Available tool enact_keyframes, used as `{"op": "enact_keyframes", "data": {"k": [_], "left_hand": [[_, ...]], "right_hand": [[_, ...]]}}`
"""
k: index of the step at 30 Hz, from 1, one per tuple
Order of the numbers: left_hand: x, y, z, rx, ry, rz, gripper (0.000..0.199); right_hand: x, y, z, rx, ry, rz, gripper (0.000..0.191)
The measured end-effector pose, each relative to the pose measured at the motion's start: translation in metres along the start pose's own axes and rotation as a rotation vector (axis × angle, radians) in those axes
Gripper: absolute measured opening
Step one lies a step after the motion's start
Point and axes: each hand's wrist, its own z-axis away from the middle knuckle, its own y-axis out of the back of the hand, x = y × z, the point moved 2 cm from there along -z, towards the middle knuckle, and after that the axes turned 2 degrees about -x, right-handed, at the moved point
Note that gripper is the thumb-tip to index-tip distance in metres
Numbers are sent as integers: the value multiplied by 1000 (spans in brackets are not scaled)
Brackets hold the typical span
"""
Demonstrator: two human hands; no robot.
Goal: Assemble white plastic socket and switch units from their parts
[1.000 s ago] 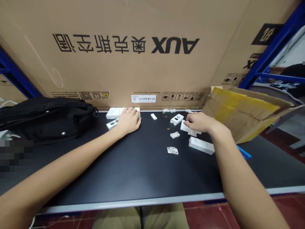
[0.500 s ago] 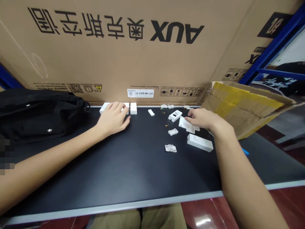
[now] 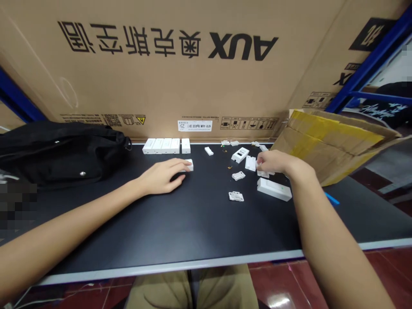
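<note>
My left hand point(image 3: 160, 177) lies on the black table with its fingertips over a small white plastic block point(image 3: 189, 165), gripping it from above. My right hand point(image 3: 273, 163) pinches a white plastic piece point(image 3: 262, 172) among loose parts. Beside it lie a white cover point(image 3: 250, 163), a white casing with a dark window point(image 3: 240, 154), and white brackets point(image 3: 238, 175). A long white housing point(image 3: 274, 189) sits just below my right hand. Several white blocks point(image 3: 162, 146) stand in a row at the back.
A black bag point(image 3: 58, 150) lies at the table's left. Yellow-taped cardboard point(image 3: 331, 146) leans in at the right, and a large printed carton point(image 3: 167, 73) closes off the back. A blue shelf frame point(image 3: 363, 77) stands at the right.
My left hand has come forward from the back row, with a white block now apart from it. My right hand has shifted right, leaving the white cover on the table.
</note>
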Motion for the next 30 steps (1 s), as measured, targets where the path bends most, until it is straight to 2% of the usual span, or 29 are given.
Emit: {"op": "enact_keyframes", "data": {"k": [2, 3, 6, 9, 12, 20, 30], "left_hand": [[7, -2, -1, 28, -126, 84, 28], [9, -2, -1, 50, -138, 96, 30], [6, -3, -3, 62, -32, 100, 28], [-4, -8, -2, -20, 137, 158, 27], [-14, -9, -1, -48, 213, 175, 28], [-12, -4, -3, -107, 241, 179, 40], [-10, -3, -4, -152, 209, 157, 42]], "right_hand": [[2, -2, -4, 19, -2, 3, 30], [4, -3, -6, 28, -2, 5, 31], [7, -4, -11, 51, 0, 10, 32], [10, -4, -13, 76, -11, 14, 35], [12, -4, -15, 108, -24, 20, 40], [13, -6, -16, 177, -38, 28, 47], [18, -3, -8, 142, -80, -5, 27]]}}
